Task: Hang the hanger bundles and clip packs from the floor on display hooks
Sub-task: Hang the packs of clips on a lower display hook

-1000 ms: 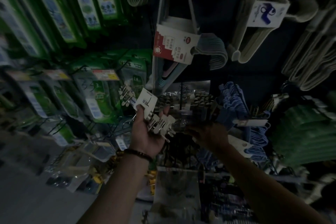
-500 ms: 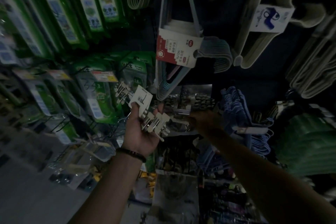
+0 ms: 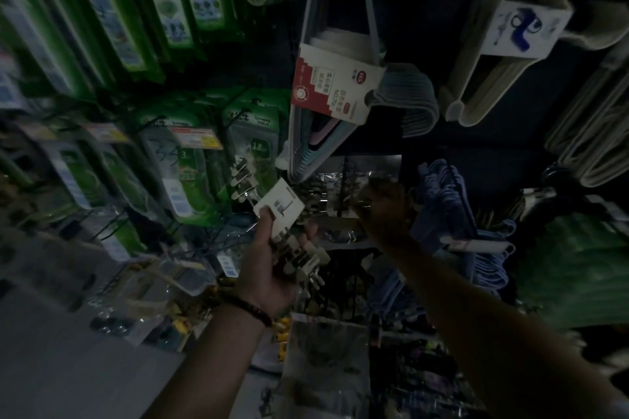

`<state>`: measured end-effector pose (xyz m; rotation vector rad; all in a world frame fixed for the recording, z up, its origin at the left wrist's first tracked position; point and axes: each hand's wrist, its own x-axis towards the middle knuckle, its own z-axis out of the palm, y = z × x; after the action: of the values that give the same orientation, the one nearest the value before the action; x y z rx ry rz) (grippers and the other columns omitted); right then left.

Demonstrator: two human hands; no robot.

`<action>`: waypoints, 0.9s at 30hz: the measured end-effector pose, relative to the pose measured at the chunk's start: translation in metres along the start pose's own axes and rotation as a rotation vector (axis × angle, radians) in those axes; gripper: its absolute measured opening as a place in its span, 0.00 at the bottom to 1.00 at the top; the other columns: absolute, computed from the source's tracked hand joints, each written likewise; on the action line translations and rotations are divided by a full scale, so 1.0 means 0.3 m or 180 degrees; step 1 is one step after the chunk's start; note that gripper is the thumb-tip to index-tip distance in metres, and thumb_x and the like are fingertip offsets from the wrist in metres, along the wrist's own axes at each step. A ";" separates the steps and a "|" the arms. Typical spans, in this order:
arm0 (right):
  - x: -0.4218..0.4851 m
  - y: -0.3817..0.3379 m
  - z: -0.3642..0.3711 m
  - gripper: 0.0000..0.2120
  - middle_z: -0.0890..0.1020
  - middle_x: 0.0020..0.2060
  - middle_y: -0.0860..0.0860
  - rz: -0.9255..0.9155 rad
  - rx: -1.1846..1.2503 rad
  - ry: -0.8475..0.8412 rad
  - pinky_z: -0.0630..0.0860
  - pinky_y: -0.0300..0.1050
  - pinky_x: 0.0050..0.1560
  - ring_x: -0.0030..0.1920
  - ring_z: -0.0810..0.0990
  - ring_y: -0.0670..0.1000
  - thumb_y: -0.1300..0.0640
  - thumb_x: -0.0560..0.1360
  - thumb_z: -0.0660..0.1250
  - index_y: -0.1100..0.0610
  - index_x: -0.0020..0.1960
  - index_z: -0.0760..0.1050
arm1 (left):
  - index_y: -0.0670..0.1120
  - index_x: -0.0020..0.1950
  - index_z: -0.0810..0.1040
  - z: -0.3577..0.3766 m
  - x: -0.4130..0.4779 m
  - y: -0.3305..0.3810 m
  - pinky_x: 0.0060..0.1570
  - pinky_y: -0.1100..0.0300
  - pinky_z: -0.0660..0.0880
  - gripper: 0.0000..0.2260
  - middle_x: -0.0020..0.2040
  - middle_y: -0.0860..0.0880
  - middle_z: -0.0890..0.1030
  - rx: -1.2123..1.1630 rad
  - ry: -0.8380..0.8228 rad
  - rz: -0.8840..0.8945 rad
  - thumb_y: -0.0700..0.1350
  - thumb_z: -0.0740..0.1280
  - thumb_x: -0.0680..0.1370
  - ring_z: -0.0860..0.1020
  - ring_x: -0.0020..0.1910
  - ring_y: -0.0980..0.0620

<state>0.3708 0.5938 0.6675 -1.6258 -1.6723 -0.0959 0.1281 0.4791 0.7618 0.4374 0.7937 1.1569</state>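
Darkness filled the shop aisle, whose display wall was crowded with hooked goods above a pale grey floor (image 3: 51, 350). The left hand (image 3: 269, 269) gripped a white-carded pack of pale clothes clips (image 3: 280, 211), held up in front of the green packets (image 3: 190, 177). The right hand (image 3: 384, 211) was stretched out to a clear plastic bag of metal clips (image 3: 340, 180) hanging on the wall; whether it grasped the bag could not be told. Higher up hung a pastel hanger bundle with a red-and-white label (image 3: 326, 88), and blue plastic hangers (image 3: 449, 194) hung lower right.
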 end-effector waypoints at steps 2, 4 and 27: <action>-0.046 -0.037 -0.054 0.05 0.83 0.42 0.57 -0.0114 0.0223 0.0330 0.78 0.56 0.54 0.47 0.83 0.63 0.64 0.77 0.71 0.58 0.42 0.81 | 0.49 0.64 0.85 -0.050 -0.001 0.006 0.67 0.41 0.76 0.23 0.60 0.41 0.86 0.0512 -0.0030 -0.0044 0.64 0.64 0.81 0.85 0.55 0.44; -0.107 -0.111 -0.142 0.06 0.83 0.42 0.59 0.0316 0.0688 0.0462 0.76 0.43 0.45 0.42 0.82 0.61 0.67 0.78 0.69 0.61 0.43 0.81 | 0.55 0.60 0.87 -0.106 -0.009 0.016 0.66 0.37 0.77 0.22 0.63 0.46 0.85 0.1115 -0.0069 0.0087 0.69 0.69 0.77 0.83 0.62 0.47; -0.572 -0.540 -0.354 0.25 0.78 0.68 0.53 -0.0470 -0.1157 -0.0630 0.66 0.61 0.71 0.73 0.72 0.58 0.43 0.75 0.68 0.52 0.69 0.77 | 0.50 0.37 0.83 -0.173 0.015 0.148 0.34 0.53 0.80 0.22 0.31 0.51 0.81 0.5432 -0.1670 0.1285 0.69 0.71 0.74 0.80 0.30 0.55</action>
<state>0.2569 0.3668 0.7171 -1.8204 -2.0168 -0.3394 0.0617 0.4949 0.7565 2.2707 1.0839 0.3686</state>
